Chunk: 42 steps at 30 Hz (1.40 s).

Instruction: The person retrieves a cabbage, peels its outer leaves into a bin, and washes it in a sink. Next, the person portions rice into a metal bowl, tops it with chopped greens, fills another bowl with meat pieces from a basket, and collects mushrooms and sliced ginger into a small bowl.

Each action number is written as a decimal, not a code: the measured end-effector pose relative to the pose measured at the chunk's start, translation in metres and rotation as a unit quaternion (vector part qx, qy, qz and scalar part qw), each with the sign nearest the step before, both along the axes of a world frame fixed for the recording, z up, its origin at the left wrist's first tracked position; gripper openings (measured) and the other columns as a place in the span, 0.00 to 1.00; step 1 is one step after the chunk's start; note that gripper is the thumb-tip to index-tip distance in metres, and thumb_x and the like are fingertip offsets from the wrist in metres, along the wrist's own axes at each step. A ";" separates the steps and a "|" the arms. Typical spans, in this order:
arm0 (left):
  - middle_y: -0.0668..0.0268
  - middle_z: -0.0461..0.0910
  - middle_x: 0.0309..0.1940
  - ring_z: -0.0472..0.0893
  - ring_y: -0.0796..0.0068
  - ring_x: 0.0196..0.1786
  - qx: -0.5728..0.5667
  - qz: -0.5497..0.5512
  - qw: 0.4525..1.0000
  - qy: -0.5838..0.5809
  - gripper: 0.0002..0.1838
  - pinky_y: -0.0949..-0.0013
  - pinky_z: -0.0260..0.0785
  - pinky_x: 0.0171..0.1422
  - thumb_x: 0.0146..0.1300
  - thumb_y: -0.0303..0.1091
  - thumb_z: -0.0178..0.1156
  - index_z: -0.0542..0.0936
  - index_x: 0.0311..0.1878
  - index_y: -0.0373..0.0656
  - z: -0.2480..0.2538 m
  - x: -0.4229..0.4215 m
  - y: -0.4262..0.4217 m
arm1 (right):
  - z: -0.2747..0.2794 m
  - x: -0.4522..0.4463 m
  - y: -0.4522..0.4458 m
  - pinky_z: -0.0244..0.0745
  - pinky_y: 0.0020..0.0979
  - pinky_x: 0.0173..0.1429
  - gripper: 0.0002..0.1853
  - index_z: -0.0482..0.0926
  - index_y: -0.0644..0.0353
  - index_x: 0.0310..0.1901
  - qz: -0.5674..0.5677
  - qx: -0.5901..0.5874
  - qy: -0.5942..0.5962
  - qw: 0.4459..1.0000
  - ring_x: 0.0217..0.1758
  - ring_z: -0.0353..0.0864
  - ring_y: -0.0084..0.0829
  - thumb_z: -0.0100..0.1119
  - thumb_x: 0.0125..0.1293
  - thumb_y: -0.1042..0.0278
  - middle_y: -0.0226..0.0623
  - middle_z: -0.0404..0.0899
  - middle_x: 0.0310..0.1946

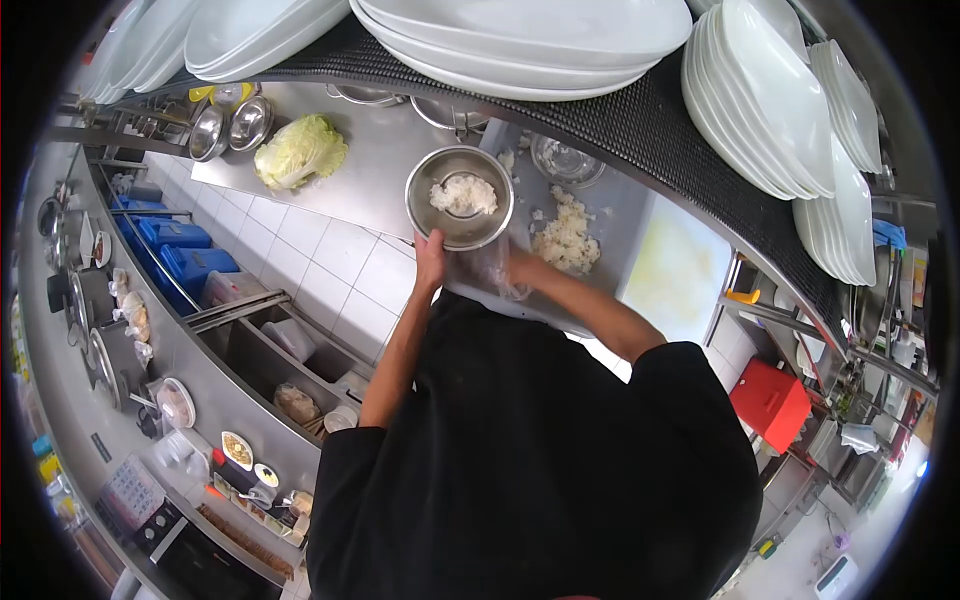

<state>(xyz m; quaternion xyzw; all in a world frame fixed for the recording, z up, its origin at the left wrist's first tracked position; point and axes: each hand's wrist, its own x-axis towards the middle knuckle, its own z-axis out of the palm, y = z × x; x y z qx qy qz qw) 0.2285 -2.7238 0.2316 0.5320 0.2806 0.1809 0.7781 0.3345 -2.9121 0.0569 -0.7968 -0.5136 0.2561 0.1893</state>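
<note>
My left hand (430,258) grips the near rim of a round stainless steel bowl (461,236), its fingers closed on the metal. A small mound of cooked white rice (464,194) lies inside the bowl. Just right of and below the bowl is my right hand (516,266), with thin clear plastic (490,272) around it; I cannot tell whether this is a glove or a bag. The right fingers are blurred and partly hidden. Beyond that hand, a larger heap of rice (568,240) lies in a grey tub (622,200), near a clear container (567,160).
A napa cabbage (300,153) and small metal bowls (250,122) sit on the steel counter (375,165) to the left. A cutting board (680,270) lies right of the tub. White plates (540,35) are stacked on the overhead shelf (620,115).
</note>
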 end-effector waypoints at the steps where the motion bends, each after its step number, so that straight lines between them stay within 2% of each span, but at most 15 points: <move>1: 0.59 0.74 0.56 0.73 0.68 0.56 0.009 -0.002 1.000 -0.005 0.27 0.67 0.65 0.63 0.64 0.35 0.50 0.66 0.64 0.33 0.001 0.000 0.000 | 0.013 -0.018 0.000 0.69 0.45 0.65 0.19 0.82 0.66 0.47 -0.047 0.039 0.055 0.997 0.58 0.77 0.50 0.57 0.60 0.61 0.54 0.80 0.50; 5: 0.58 0.75 0.57 0.73 0.67 0.58 0.000 -0.001 1.000 0.007 0.27 0.66 0.64 0.65 0.65 0.35 0.50 0.67 0.65 0.33 -0.012 -0.001 0.000 | 0.160 -0.005 0.015 0.70 0.40 0.63 0.23 0.74 0.62 0.60 0.081 -0.239 0.128 0.959 0.57 0.78 0.42 0.53 0.67 0.58 0.46 0.79 0.56; 10: 0.57 0.75 0.57 0.74 0.65 0.57 0.058 0.004 0.998 -0.019 0.26 0.64 0.64 0.65 0.64 0.33 0.49 0.68 0.64 0.31 0.002 0.001 -0.014 | 0.130 0.009 0.027 0.73 0.37 0.58 0.23 0.77 0.58 0.59 0.018 -0.255 0.297 0.920 0.46 0.81 0.34 0.55 0.69 0.52 0.38 0.82 0.51; 14: 0.55 0.75 0.56 0.74 0.63 0.57 0.101 0.037 0.994 -0.018 0.26 0.63 0.65 0.64 0.63 0.33 0.48 0.68 0.63 0.29 0.007 0.006 -0.018 | 0.042 0.020 -0.029 0.72 0.37 0.60 0.22 0.77 0.54 0.60 -0.130 -0.102 0.593 0.788 0.52 0.79 0.32 0.54 0.70 0.53 0.33 0.81 0.54; 15: 0.52 0.76 0.55 0.74 0.60 0.56 0.120 0.044 0.992 -0.022 0.26 0.62 0.65 0.63 0.65 0.35 0.49 0.67 0.62 0.28 0.013 0.008 -0.023 | 0.033 0.028 -0.058 0.70 0.37 0.63 0.20 0.77 0.54 0.61 -0.145 -0.111 0.549 0.815 0.57 0.77 0.32 0.51 0.72 0.55 0.32 0.79 0.57; 16: 0.48 0.73 0.56 0.73 0.55 0.57 0.165 -0.013 0.975 0.145 0.27 0.58 0.63 0.65 0.67 0.38 0.49 0.67 0.61 0.26 -0.021 0.001 -0.016 | 0.034 0.030 -0.058 0.68 0.37 0.67 0.20 0.76 0.54 0.62 -0.149 -0.117 0.502 0.844 0.61 0.75 0.32 0.48 0.74 0.58 0.32 0.77 0.60; 17: 0.42 0.67 0.63 0.68 0.50 0.65 0.297 -0.133 0.920 0.217 0.31 0.57 0.57 0.71 0.68 0.40 0.49 0.61 0.66 0.24 -0.084 -0.002 -0.004 | 0.186 0.025 -0.046 0.61 0.35 0.73 0.21 0.73 0.56 0.65 -0.090 -0.099 0.366 0.921 0.68 0.69 0.32 0.46 0.75 0.59 0.36 0.72 0.66; 18: 0.43 0.63 0.66 0.64 0.51 0.68 0.330 -0.121 0.916 0.193 0.33 0.57 0.54 0.73 0.65 0.37 0.50 0.58 0.68 0.27 -0.058 0.002 -0.012 | 0.156 0.045 -0.072 0.52 0.34 0.78 0.25 0.67 0.57 0.70 0.092 -0.075 0.074 0.990 0.75 0.60 0.37 0.40 0.76 0.58 0.40 0.64 0.72; 23: 0.46 0.46 0.77 0.44 0.52 0.80 0.344 -0.078 0.935 -0.022 0.47 0.62 0.33 0.82 0.55 0.23 0.53 0.43 0.78 0.36 0.052 0.020 -0.047 | 0.252 0.063 -0.111 0.55 0.33 0.75 0.20 0.74 0.59 0.62 -0.140 0.167 0.035 0.975 0.72 0.63 0.36 0.52 0.70 0.66 0.41 0.65 0.70; 25: 0.48 0.41 0.78 0.49 0.50 0.79 0.368 -0.143 0.919 0.002 0.48 0.57 0.54 0.78 0.56 0.20 0.51 0.38 0.79 0.42 0.032 0.032 -0.065 | 0.266 0.053 -0.097 0.57 0.35 0.73 0.19 0.75 0.59 0.60 -0.168 0.187 -0.027 0.968 0.69 0.65 0.37 0.53 0.68 0.66 0.42 0.67 0.66; 27: 0.43 0.46 0.75 0.52 0.46 0.77 0.204 -0.209 0.956 -0.016 0.50 0.55 0.54 0.78 0.58 0.24 0.53 0.36 0.79 0.47 0.055 0.035 -0.077 | 0.273 0.047 -0.093 0.59 0.36 0.71 0.18 0.76 0.59 0.57 -0.172 0.171 -0.095 0.965 0.67 0.67 0.39 0.54 0.67 0.66 0.43 0.69 0.63; 34: 0.46 0.47 0.72 0.68 0.45 0.66 -0.041 -0.207 0.976 -0.055 0.50 0.59 0.86 0.40 0.61 0.22 0.49 0.31 0.78 0.60 0.079 0.028 -0.083 | 0.235 0.093 -0.134 0.66 0.40 0.63 0.14 0.81 0.59 0.47 -0.197 0.002 -0.233 0.952 0.57 0.74 0.44 0.57 0.61 0.66 0.45 0.76 0.51; 35: 0.47 0.48 0.72 0.67 0.43 0.67 0.079 -0.179 0.979 -0.052 0.50 0.58 0.86 0.40 0.61 0.22 0.49 0.31 0.78 0.61 0.051 0.035 -0.082 | 0.222 0.100 -0.140 0.67 0.41 0.61 0.13 0.81 0.59 0.46 -0.190 -0.043 -0.244 0.950 0.56 0.75 0.44 0.57 0.61 0.66 0.45 0.77 0.50; 38: 0.48 0.49 0.73 0.57 0.46 0.74 -0.016 -0.195 0.979 -0.047 0.50 0.54 0.78 0.60 0.59 0.22 0.50 0.33 0.79 0.55 0.098 0.024 -0.068 | 0.149 0.097 -0.144 0.70 0.43 0.58 0.12 0.83 0.59 0.42 -0.120 -0.166 -0.265 0.942 0.51 0.78 0.47 0.59 0.58 0.65 0.46 0.80 0.45; 42: 0.51 0.49 0.76 0.50 0.58 0.78 0.198 -0.176 0.954 -0.138 0.50 0.61 0.53 0.78 0.55 0.21 0.52 0.39 0.79 0.46 0.034 0.042 -0.059 | 0.062 0.054 -0.122 0.74 0.46 0.54 0.10 0.85 0.60 0.36 -0.048 -0.178 -0.303 0.935 0.46 0.82 0.49 0.60 0.55 0.65 0.47 0.83 0.38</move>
